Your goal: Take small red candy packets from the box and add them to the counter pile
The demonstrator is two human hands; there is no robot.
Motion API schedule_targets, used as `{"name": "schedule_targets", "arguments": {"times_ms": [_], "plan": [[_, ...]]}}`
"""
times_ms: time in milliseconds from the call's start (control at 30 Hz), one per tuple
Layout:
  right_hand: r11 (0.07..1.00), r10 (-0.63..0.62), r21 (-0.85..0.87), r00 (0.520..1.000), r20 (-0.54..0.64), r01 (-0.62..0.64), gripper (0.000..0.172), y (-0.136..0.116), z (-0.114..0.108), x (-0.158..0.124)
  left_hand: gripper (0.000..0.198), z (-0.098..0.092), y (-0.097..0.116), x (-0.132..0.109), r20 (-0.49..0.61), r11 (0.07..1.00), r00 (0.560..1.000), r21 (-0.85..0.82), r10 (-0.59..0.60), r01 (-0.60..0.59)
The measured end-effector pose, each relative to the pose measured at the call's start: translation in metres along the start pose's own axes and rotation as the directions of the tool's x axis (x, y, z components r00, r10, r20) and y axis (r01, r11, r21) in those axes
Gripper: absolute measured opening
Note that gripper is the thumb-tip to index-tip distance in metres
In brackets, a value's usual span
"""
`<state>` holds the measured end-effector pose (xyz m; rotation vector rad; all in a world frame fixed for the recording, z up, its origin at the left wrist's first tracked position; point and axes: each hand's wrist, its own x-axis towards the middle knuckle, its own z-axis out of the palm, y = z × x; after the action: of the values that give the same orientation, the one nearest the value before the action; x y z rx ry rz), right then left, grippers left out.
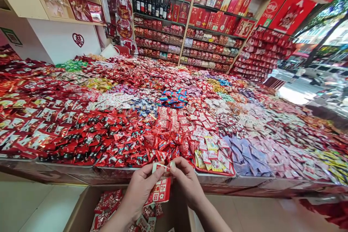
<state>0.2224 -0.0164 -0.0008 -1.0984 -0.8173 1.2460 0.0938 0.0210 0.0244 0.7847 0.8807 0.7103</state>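
My left hand (pixel 140 190) and my right hand (pixel 185 179) meet at the bottom centre, both pinching the top edge of a small red and white candy packet (pixel 161 188) that hangs between them. The fingers of both hands are closed on it. Below them sits an open cardboard box (pixel 78 214) holding several more red and white packets (pixel 108 203). Just beyond my hands spreads a wide display counter (pixel 174 116) heaped with wrapped sweets, mostly red.
Metal trays (pixel 214 174) line the counter's front edge. Shelves (pixel 190 18) of red gift boxes and dark bottles (pixel 149 5) fill the back wall. A white cabinet (pixel 54 40) stands at the left. Daylight and a street show at the right.
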Motion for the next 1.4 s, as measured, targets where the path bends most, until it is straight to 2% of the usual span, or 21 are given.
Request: {"name": "schedule_targets", "arguments": {"times_ms": [67, 167, 200, 267, 333, 367, 433, 467, 500, 567, 633, 667, 733, 800, 867, 933, 1000, 1167, 1300, 1400], "plan": [[0.999, -0.028, -0.017, 0.999, -0.039, 0.028, 0.018, 0.002, 0.000, 0.000, 0.022, -0.001, -0.001, 0.000, 0.009, 1.000, 1.000, 0.009, -0.019, 0.019], [0.989, -0.140, -0.061, 0.974, -0.180, 0.131, 0.018, 0.007, 0.005, 0.000, 0.022, 0.001, -0.004, 0.001, -0.010, 0.999, 1.000, -0.046, 0.004, -0.005], [0.988, -0.157, -0.038, 0.959, -0.235, 0.152, 0.018, 0.009, 0.007, 0.000, 0.022, 0.002, -0.005, 0.002, -0.023, 0.996, 0.999, -0.087, 0.023, -0.025], [0.987, -0.111, 0.079, 0.942, -0.316, 0.143, 0.018, 0.013, 0.012, 0.001, 0.020, 0.006, -0.007, 0.002, -0.052, 0.983, 0.997, -0.173, 0.052, -0.060], [0.982, -0.078, 0.141, 0.942, -0.326, 0.130, 0.017, 0.014, 0.014, 0.002, 0.020, 0.009, -0.005, 0.001, -0.087, 0.972, 0.995, -0.226, 0.051, -0.069], [0.982, -0.127, 0.092, 0.939, -0.321, 0.165, 0.016, 0.014, 0.012, 0.002, 0.023, 0.009, -0.003, 0.000, -0.105, 0.972, 0.994, -0.227, 0.031, -0.055], [0.938, -0.346, -0.132, 0.900, -0.267, 0.321, 0.010, 0.009, 0.006, 0.002, 0.036, 0.007, 0.003, -0.002, -0.112, 0.983, 0.992, -0.183, -0.054, 0.033], [0.875, -0.464, -0.253, 0.864, -0.196, 0.413, 0.007, 0.006, 0.001, 0.001, 0.042, 0.006, 0.006, -0.004, -0.098, 0.983, 0.988, -0.155, -0.117, 0.101], [0.797, -0.556, -0.349, 0.825, -0.104, 0.493, 0.010, 0.003, -0.004, -0.001, 0.045, 0.005, 0.008, -0.005, -0.080, 0.977, 0.980, -0.132, -0.181, 0.169], [0.667, -0.627, -0.455, 0.774, 0.085, 0.590, 0.024, -0.003, -0.011, -0.005, 0.043, 0.003, 0.011, -0.007, -0.057, 0.967, 0.972, -0.129, -0.229, 0.220], [0.632, -0.594, -0.490, 0.781, 0.193, 0.601, 0.031, -0.005, -0.012, -0.011, 0.032, 0.002, 0.010, -0.007, -0.054, 0.972, 0.983, -0.165, -0.178, 0.167], [0.661, -0.560, -0.482, 0.805, 0.194, 0.576, 0.030, -0.005, -0.011, -0.013, 0.028, 0.003, 0.009, -0.007, -0.053, 0.975, 0.990, -0.184, -0.134, 0.122], [0.798, -0.464, -0.383, 0.880, 0.103, 0.466, 0.028, -0.003, -0.005, -0.017, 0.029, 0.004, 0.007, -0.005, -0.028, 0.975, 0.997, -0.210, -0.079, 0.071], [0.932, -0.312, -0.199, 0.950, -0.020, 0.302, 0.033, 0.002, 0.001, -0.018, 0.042, 0.005, 0.005, -0.003, -0.016, 0.977, 0.999, -0.209, -0.049, 0.045], [0.989, -0.143, -0.060, 0.986, -0.091, 0.138, 0.033, 0.006, 0.005, -0.016, 0.053, 0.007, 0.004, -0.002, -0.028, 0.985, 0.999, -0.173, -0.025, 0.019], [0.999, -0.038, -0.019, 0.992, -0.122, 0.036, 0.023, 0.008, 0.006, -0.013, 0.057, 0.008, 0.003, -0.002, -0.054, 0.993, 0.999, -0.113, 0.005, -0.011], [1.000, -0.006, -0.007, 0.988, -0.155, 0.005, 0.017, 0.010, 0.005, -0.011, 0.059, 0.006, 0.000, -0.003, -0.062, 0.999, 0.998, -0.053, 0.001, -0.004], [0.999, 0.019, 0.053, 0.987, -0.158, -0.011, 0.016, 0.020, 0.003, -0.013, 0.060, -0.002, -0.016, 0.001, -0.083, 0.997, 0.995, 0.053, -0.057, 0.062], [0.994, 0.087, 0.075, 0.989, -0.118, -0.078, 0.020, 0.032, 0.003, -0.016, 0.051, -0.003, -0.023, 0.004, -0.147, 1.000, 0.989, 0.029, 0.003, 0.001], [0.998, 0.059, -0.003, 0.983, -0.174, -0.061, 0.022, 0.027, -0.010, -0.010, 0.047, -0.007, -0.027, 0.004, -0.194, 0.999, 0.980, 0.019, 0.047, -0.044]]}}
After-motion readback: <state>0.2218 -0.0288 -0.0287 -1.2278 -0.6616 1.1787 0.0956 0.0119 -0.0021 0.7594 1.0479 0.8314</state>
